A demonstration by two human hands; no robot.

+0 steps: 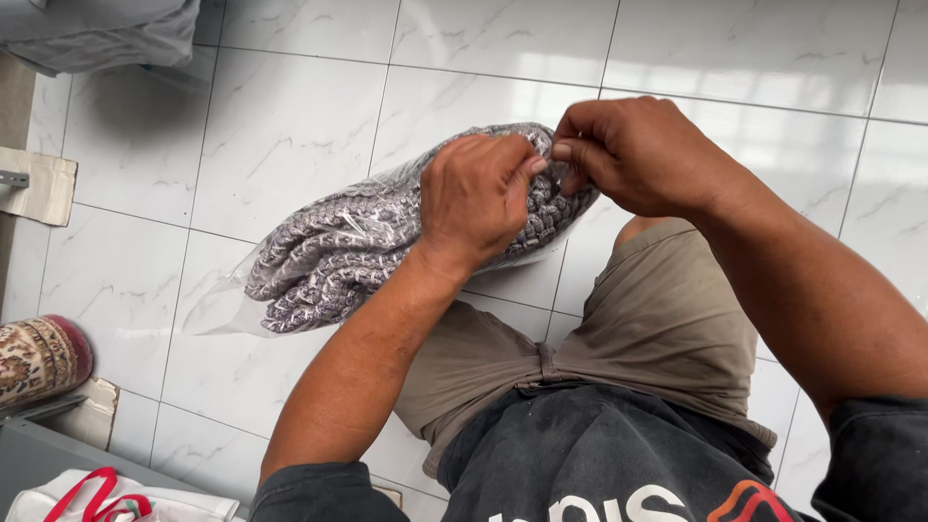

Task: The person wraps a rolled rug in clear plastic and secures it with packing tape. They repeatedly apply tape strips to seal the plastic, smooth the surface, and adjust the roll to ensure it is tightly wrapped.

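Note:
A clear plastic bag (319, 251) packed with grey and white patterned cloth is held up in front of me, above a white marble-tiled floor (290, 106). My left hand (478, 198) grips the upper right end of the bag, with its fingers curled over the plastic. Right beside it, my right hand (633, 155) pinches the bag's edge at that same end, fingertips touching the left hand's. The bag's other end slants down to the left and hangs free.
A rolled patterned rug (39, 358) lies at the left edge. A white bag with red handles (106, 498) sits at the bottom left. Grey fabric (97, 34) is bunched at the top left. My legs in tan shorts (638, 329) are below the hands.

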